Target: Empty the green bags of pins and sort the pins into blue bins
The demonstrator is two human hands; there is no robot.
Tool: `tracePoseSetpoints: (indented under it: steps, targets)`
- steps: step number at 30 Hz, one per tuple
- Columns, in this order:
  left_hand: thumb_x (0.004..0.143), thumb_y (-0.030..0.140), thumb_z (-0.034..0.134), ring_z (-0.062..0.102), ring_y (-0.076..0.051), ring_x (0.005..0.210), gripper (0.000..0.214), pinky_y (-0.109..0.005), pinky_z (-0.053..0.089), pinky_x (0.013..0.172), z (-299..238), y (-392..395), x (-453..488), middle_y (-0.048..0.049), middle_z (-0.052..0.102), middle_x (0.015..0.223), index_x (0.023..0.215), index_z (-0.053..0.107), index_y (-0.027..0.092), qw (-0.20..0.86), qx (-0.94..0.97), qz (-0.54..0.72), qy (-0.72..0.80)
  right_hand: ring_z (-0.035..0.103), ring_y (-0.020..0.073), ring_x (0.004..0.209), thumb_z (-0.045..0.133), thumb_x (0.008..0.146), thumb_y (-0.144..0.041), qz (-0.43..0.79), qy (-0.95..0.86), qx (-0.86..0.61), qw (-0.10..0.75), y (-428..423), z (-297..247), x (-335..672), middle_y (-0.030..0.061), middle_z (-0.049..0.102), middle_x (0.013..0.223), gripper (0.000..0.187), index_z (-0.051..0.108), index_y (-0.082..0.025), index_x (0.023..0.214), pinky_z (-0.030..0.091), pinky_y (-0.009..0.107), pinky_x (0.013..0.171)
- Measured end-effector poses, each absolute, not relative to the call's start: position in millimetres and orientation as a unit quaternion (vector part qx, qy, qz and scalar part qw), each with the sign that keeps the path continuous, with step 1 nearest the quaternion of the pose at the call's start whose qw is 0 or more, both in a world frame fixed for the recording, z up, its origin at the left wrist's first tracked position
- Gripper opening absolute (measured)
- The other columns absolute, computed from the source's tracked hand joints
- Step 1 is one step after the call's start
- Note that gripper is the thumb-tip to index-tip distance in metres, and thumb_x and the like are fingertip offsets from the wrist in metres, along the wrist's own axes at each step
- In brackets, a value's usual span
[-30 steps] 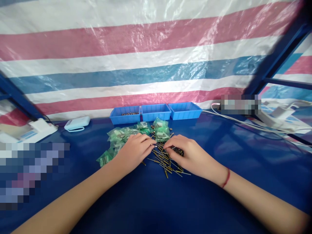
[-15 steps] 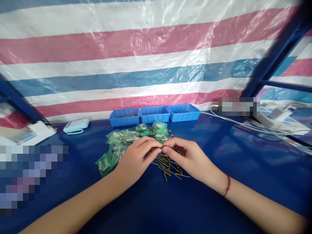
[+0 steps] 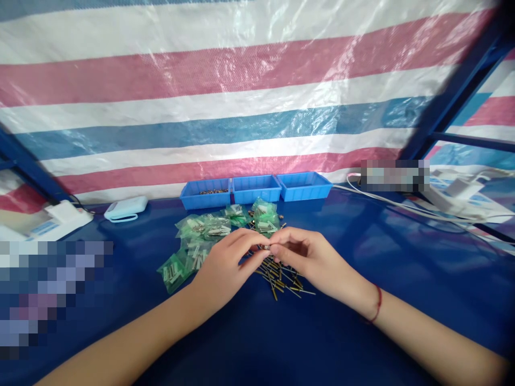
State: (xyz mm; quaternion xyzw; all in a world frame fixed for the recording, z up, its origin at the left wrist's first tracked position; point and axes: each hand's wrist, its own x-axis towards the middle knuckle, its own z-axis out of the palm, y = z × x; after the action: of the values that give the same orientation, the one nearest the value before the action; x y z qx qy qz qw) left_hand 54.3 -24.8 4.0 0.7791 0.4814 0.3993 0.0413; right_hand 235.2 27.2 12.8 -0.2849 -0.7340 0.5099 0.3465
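My left hand [image 3: 231, 260] and my right hand [image 3: 311, 257] meet fingertip to fingertip over the middle of the table. Between the left thumb and fingers shows a small shiny metal piece [image 3: 264, 247], too small to name. The right thumb and forefinger press against its other end, and the fingers hide what they pinch. Below the hands lies a loose pile of thin metal pins with brass-coloured sleeves [image 3: 278, 281], like blind rivets. Green plastic bags of metal parts [image 3: 197, 256] lie beyond and beside my left hand.
Three blue bins stand in a row at the back: the left bin [image 3: 205, 202] holds small brass-coloured parts, beside a middle bin [image 3: 257, 196] and a right bin [image 3: 306, 192]. A light-blue power bank [image 3: 126, 208] lies at left. White cables [image 3: 386, 202] run along the right.
The fingers of my left hand have parted slightly, and the small metal piece between them now shows. Both hands stay in almost the same place.
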Motion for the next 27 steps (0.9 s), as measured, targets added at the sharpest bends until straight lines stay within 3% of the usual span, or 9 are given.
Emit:
tracePoseSetpoints:
  steps: [7,13,18,22,27]
  targets:
    - [0.091,0.029,0.051,0.062,-0.017,0.085,0.019,-0.030,0.046,0.079,27,47,-9,-0.0048,0.069,0.099,0.104,0.060,0.019,-0.095,0.696,0.373,0.606,0.059,0.0138,0.064,0.060,0.081,-0.035,0.366,-0.728,-0.392,0.427,57,30,264,0.0025,0.064,0.073,0.020,0.062,-0.016,0.088,0.048,0.027,0.062]
    - [0.089,0.036,0.050,0.054,-0.029,0.101,0.032,-0.041,0.040,0.087,25,84,-35,-0.0124,0.064,0.108,0.113,0.060,0.016,-0.167,0.691,0.266,0.651,0.061,0.0162,0.067,0.053,0.083,-0.030,0.243,-0.795,-0.431,0.350,83,10,274,0.0035,0.068,0.077,0.017,0.064,-0.017,0.086,0.046,0.028,0.062]
    - [0.094,0.044,0.038,0.053,-0.023,0.104,0.037,-0.037,0.038,0.092,13,64,16,-0.0050,0.063,0.115,0.117,0.059,0.023,-0.084,0.818,0.185,0.539,0.061,0.0149,0.066,0.051,0.083,-0.027,0.218,-0.808,-0.440,0.327,85,3,272,0.0019,0.070,0.079,0.017,0.065,-0.019,0.086,0.046,0.026,0.062]
    - [0.091,0.048,0.043,0.050,-0.028,0.106,0.041,-0.042,0.038,0.089,10,60,51,-0.0066,0.062,0.115,0.121,0.057,0.023,-0.028,0.839,0.133,0.527,0.060,0.0139,0.063,0.050,0.083,-0.026,0.218,-0.817,-0.435,0.311,85,0,272,0.0005,0.069,0.076,0.016,0.064,-0.019,0.084,0.045,0.026,0.061]
    - [0.086,0.047,0.051,0.052,-0.030,0.106,0.036,-0.044,0.039,0.087,7,70,55,-0.0080,0.061,0.110,0.112,0.061,0.023,0.016,0.825,0.131,0.550,0.062,0.0145,0.065,0.049,0.084,-0.024,0.217,-0.828,-0.427,0.293,89,-7,271,0.0004,0.069,0.077,0.017,0.065,-0.019,0.085,0.046,0.027,0.064]
